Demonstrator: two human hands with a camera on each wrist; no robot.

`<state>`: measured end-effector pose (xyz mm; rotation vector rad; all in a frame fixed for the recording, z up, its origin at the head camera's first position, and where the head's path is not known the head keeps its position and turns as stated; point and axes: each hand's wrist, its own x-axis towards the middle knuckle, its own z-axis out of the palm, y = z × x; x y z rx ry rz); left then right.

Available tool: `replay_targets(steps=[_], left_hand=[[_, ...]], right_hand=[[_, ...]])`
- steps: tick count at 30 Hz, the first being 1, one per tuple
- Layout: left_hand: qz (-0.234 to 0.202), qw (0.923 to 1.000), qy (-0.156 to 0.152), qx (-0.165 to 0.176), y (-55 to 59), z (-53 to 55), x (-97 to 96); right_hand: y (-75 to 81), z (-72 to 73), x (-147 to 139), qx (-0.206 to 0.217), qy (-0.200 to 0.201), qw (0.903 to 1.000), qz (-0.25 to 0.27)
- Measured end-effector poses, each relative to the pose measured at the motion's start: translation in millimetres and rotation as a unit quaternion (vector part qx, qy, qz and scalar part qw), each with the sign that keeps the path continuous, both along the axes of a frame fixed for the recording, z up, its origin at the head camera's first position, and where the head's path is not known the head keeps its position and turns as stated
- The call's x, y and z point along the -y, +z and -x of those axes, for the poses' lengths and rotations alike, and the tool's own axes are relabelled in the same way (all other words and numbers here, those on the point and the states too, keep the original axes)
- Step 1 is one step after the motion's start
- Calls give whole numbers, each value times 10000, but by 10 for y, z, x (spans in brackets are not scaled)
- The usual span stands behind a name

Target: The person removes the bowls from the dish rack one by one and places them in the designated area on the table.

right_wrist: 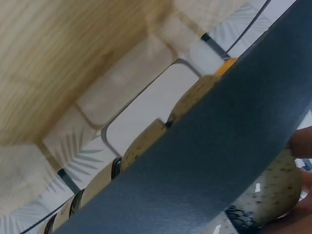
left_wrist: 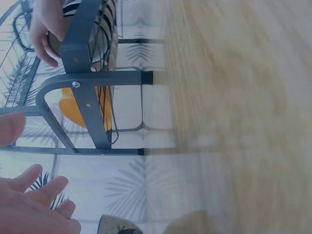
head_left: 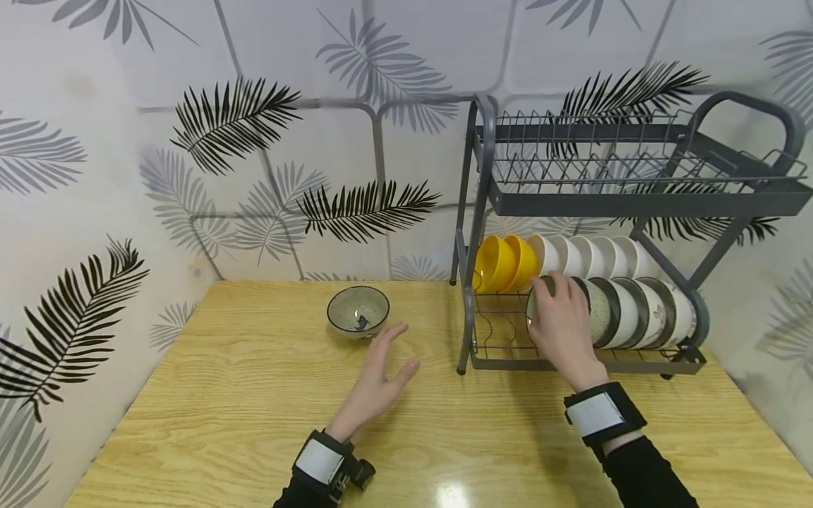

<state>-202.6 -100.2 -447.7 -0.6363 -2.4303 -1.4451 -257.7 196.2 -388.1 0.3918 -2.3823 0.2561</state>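
In the head view, my right hand [head_left: 564, 331] reaches into the lower tier of a grey dish rack [head_left: 635, 204]. It grips a speckled bowl [right_wrist: 270, 190] at the left end of the front row; the right wrist view shows fingers around that bowl behind the rack's rail. More bowls [head_left: 625, 310] stand on edge to its right. My left hand [head_left: 371, 388] is held over the table with fingers spread and nothing in them. Just beyond its fingertips, a speckled bowl [head_left: 357, 310] with a dark rim and a blue motif inside sits upright on the wooden table.
Behind the front row, yellow bowls [head_left: 502, 264] and several white bowls [head_left: 591, 257] stand on edge. The upper wire tier [head_left: 584, 169] overhangs the lower one. A patterned wall [head_left: 267, 183] borders the table [head_left: 241, 395] at the back.
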Motion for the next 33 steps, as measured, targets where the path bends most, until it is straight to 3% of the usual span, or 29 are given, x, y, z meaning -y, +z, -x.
replay_targets(steps=[4,8,15,20,27,33], left_hand=[[-743,9965,-87,363,-22,-27,3],[-1057,9926,-125,577,-19,-34,3],[-1188,9911,-203,564,28,-30,0],[-1242,9903,-243,568,250,-136,-5],[-1183,9914,-229,514,43,-32,45],[-1253,9901,-263,580,264,-162,25]], right_hand=[[27,66,12,189,-211,9994,-180],[43,136,17,260,-386,9986,-233],[86,240,19,145,-544,9981,-264],[103,255,32,157,-566,9980,-222],[64,240,29,196,-619,9979,1],[29,237,32,36,-601,9978,260]])
